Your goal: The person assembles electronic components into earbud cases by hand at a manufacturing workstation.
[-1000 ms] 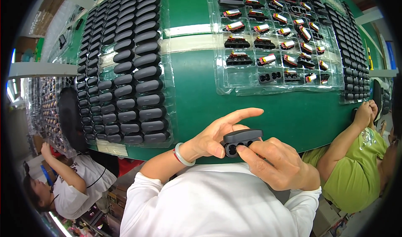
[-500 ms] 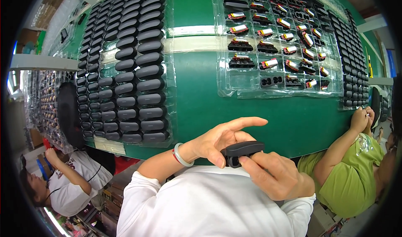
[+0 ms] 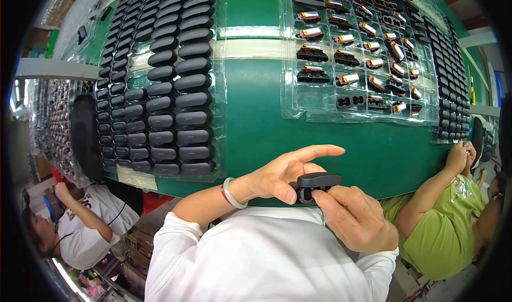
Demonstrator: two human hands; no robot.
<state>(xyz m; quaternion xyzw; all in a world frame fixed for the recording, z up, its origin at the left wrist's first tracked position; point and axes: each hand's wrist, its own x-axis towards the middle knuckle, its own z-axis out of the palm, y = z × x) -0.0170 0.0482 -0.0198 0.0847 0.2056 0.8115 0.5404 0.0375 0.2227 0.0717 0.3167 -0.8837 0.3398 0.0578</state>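
item: small black plastic case shell point(image 3: 318, 182), oblong, with two round openings on the face turned toward me. i see it held just above the near edge of the green table point(image 3: 256, 137), roughly at the middle of that edge.

left hand point(image 3: 282, 174): closed on the left end of the shell, thumb underneath, index finger stretched out straight above it and not touching. a pale bangle with a red band point(image 3: 232, 192) sits on the wrist.

right hand point(image 3: 358, 216): closed on the right end and underside of the shell, thumb tip pressed against its front face, the other fingers curled below.

on the table, left side: a clear blister tray point(image 3: 160, 89) filled with rows of dark grey oblong case lids, reaching from the far edge to near the near left corner.

on the table, right of centre: a second clear tray point(image 3: 298, 102) holding small battery-and-board assemblies with red and yellow parts; several front pockets bare.

right edge: a further column of dark parts point(image 3: 453, 78).

beyond the near right corner: a person in a green shirt point(image 3: 453, 222), hands raised to the table edge. beyond the near left corner: a person in a white shirt point(image 3: 90, 227); i cannot tell what that person handles.
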